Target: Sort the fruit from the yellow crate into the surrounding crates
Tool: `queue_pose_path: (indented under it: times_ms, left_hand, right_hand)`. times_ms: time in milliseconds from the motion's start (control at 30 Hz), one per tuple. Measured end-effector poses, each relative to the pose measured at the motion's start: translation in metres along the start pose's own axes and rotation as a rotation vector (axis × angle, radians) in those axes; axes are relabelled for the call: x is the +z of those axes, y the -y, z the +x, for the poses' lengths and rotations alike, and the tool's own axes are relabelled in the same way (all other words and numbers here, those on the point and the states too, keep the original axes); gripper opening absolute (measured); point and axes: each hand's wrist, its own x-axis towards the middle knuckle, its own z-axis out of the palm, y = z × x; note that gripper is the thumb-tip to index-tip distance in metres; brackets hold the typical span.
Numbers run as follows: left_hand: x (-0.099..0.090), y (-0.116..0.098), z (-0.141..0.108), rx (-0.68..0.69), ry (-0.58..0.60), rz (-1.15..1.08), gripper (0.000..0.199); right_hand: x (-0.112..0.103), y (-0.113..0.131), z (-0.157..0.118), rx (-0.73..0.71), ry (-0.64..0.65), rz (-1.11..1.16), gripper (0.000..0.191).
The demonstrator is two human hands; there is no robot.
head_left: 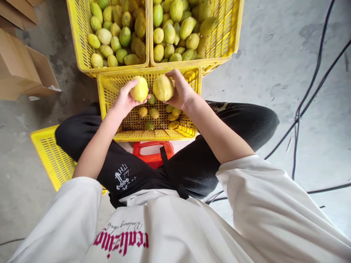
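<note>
Head view: your left hand [126, 98] cradles one lemon [139, 89] and your right hand [181, 88] grips a second lemon [163, 88], both above the near crate [126, 137], so keep each hold light, fingers spread and the fruits slightly apart, to avoid bruising or bumping their skins.

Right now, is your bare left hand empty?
No, the bare left hand holds a round, bright yellow fruit above the yellow plastic crate.

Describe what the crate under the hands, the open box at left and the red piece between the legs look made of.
Crate: likely molded plastic, faintly glossy, going by its regular slotted walls. Open box: brown cardboard, matte, with thin folded flaps. Red piece: probably smooth plastic, rounded openings, though partly hidden.
</note>
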Motion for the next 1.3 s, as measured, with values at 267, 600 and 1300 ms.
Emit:
queue_pose_path:
  times_ms: [267, 600, 1300]
  left_hand:
    - [0.001, -0.002, 0.001, 0.032, -0.019, -0.023, 0.024]
    - [0.008, -0.003, -0.005, 0.029, -0.005, 0.007, 0.024]
    - [0.005, -0.004, -0.002, -0.056, -0.177, -0.179, 0.049]
  right_hand:
    - [0.002, 0.001, -0.013, -0.183, 0.182, 0.067, 0.029]
    - [0.0, -0.002, -0.008, -0.098, 0.118, 0.102, 0.04]
    - [-0.007, -0.005, 0.013, 0.075, -0.088, 0.174, 0.036]
